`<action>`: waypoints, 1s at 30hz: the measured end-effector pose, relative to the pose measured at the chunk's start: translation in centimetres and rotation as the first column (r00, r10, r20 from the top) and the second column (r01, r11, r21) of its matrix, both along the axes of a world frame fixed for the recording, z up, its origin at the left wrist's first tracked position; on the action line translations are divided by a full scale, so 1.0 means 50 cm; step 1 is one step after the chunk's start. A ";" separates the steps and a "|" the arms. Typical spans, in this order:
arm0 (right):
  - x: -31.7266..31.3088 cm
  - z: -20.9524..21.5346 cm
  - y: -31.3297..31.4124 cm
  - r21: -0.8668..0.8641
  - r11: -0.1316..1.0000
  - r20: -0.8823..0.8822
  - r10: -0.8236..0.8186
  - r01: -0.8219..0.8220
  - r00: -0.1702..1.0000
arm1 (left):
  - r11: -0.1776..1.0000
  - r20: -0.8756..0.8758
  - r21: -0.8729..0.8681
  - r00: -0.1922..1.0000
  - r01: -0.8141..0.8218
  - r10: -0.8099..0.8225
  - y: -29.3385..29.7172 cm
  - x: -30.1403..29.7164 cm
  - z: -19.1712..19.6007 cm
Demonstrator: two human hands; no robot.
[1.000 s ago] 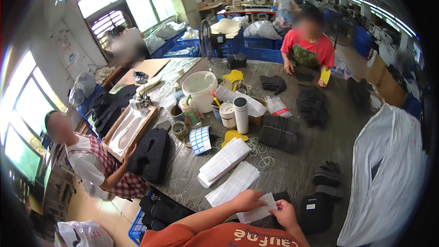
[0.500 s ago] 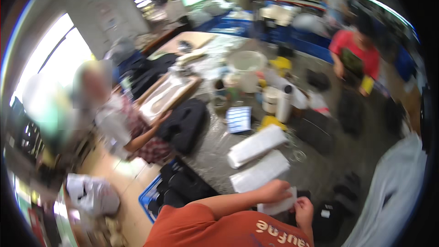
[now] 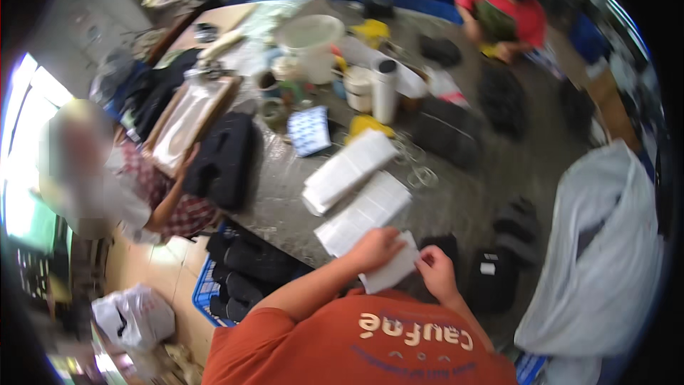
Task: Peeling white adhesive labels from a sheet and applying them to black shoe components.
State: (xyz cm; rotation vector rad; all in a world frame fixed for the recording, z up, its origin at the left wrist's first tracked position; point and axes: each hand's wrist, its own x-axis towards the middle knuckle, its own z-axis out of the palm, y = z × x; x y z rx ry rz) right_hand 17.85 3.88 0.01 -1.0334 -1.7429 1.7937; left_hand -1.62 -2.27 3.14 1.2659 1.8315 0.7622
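Observation:
Both my hands are at the near edge of the table, around a small white sheet (image 3: 390, 273). My left hand (image 3: 379, 248) is closed on its upper left part, fingers curled. My right hand (image 3: 436, 271) pinches its right edge. Just beyond lie two stacks of white sheets, the nearer stack (image 3: 365, 212) and the farther stack (image 3: 350, 171), side by side at a slant. A small black item (image 3: 440, 245) sits just past my right hand. To its right is a folded black cloth item (image 3: 491, 281) with a white label.
Left, a person (image 3: 135, 185) holds a wooden frame (image 3: 206, 125). A blue crate (image 3: 203, 292) of black pieces stands near left. Cups, a white bucket (image 3: 310, 36) and a white bottle (image 3: 385, 93) crowd the far middle. Another person (image 3: 502, 11) works far right. A pale grey sack (image 3: 591, 257) lies right.
The view has swung right and down, so the scene sits farther left and higher. My hands stay at the white sheet, which now shows more fully.

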 end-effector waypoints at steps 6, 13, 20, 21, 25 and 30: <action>0.017 -0.007 0.003 0.020 0.984 -0.011 -0.178 0.178 0.984 | 0.994 0.005 -0.012 0.994 0.107 -0.107 0.060 0.011 -0.016; 0.043 0.010 0.020 -0.002 0.904 -0.227 -0.416 0.427 0.881 | 0.987 0.128 -0.099 0.985 0.128 -0.115 0.111 -0.014 -0.009; 0.091 0.021 0.040 -0.003 0.856 0.061 -0.516 0.517 0.854 | 0.566 -0.257 0.373 0.668 0.735 -0.698 0.093 0.050 0.021; 0.084 0.016 0.037 0.000 0.870 0.071 -0.492 0.493 0.868 | 0.556 -0.286 0.337 0.645 0.760 -0.708 0.091 0.054 0.014; 0.084 0.015 0.025 -0.078 0.906 0.071 -0.412 0.417 0.909 | 0.610 -0.158 0.149 0.628 0.778 -0.762 0.081 0.038 0.004; 0.087 0.036 0.015 -0.091 0.936 0.051 -0.337 0.340 0.940 | 0.836 0.255 0.241 0.799 0.494 -0.545 0.074 0.028 0.025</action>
